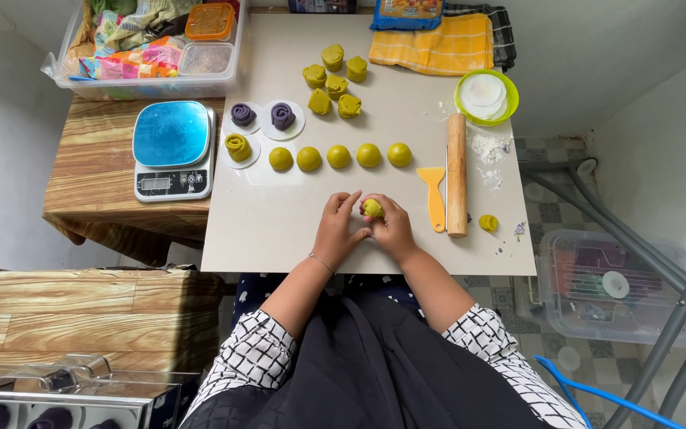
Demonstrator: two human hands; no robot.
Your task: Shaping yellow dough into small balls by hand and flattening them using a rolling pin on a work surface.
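Dough ball (372, 208) pinched between left hand (338, 230) and right hand (393, 229), both closed on it at bench (279, 230) centre | done: five balls (339, 156) at 12 o'clock | left: folded yellow pieces (333, 82) farther at 12, scrap (487, 223) at 3 | rolling pin (456, 175) idle

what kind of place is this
Likely a home baking corner: a rolling pin, a kitchen scale and rows of green dough balls sit on a small board over tiled floor.
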